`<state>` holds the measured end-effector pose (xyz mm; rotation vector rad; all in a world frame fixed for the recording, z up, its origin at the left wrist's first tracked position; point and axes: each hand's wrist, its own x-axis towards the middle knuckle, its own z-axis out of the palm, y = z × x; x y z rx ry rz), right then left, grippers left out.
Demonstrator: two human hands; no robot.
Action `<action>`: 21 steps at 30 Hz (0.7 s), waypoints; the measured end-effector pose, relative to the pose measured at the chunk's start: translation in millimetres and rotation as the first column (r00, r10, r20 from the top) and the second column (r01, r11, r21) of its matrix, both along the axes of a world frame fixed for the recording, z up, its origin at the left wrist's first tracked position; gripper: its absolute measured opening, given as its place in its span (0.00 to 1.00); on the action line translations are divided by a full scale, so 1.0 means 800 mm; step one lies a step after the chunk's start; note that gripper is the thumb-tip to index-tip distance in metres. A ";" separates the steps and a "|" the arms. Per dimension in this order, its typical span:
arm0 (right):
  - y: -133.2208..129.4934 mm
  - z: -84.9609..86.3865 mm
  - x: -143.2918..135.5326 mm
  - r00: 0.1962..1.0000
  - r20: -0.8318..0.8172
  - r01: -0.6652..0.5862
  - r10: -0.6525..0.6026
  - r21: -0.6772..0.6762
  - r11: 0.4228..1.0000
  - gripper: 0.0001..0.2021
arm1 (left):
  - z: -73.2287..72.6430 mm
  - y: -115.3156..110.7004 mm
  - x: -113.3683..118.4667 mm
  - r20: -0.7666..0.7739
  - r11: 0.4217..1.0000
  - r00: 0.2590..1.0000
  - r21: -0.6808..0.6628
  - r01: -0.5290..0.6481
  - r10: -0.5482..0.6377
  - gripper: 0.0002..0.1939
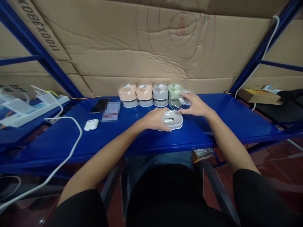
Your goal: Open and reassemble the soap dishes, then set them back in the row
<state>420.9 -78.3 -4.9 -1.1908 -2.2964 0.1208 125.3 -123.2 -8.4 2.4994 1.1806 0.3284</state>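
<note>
My left hand [157,119] is wrapped round the left side of a pale grey oval container [174,121] with a slot in its top, near the front of the blue table. My right hand [195,104] grips a clear lid [186,98] with a round sticker, just behind and right of that container. Behind stands a row of stacked containers with clear lids: a peach one [127,93] at the left, a second peach one [145,94], a grey one [160,93] and a green one [175,91], which the clear lid partly overlaps.
On the blue table [132,135], a dark phone [100,106], a blurred card [111,112] and a white earbud case [91,125] lie left. White power strips [35,110] and a cable stand further left. Cardboard [142,63] backs the table; a small box [258,96] lies right.
</note>
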 end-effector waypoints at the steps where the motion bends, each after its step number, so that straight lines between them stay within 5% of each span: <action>1: -0.001 0.000 -0.001 1.000 0.000 -0.003 0.003 0.001 1.000 0.53 | -0.001 0.000 0.001 0.012 1.000 1.000 0.000 -0.001 0.001 0.46; 11: -0.007 0.002 -0.003 0.999 -0.035 0.002 -0.001 0.012 1.000 0.51 | -0.012 0.009 -0.002 0.129 0.999 0.991 0.028 -0.025 0.021 0.48; 21: -0.004 0.001 -0.001 0.998 -0.055 -0.018 0.018 0.014 1.000 0.50 | -0.016 0.007 -0.002 0.090 0.998 0.995 0.050 -0.042 0.037 0.53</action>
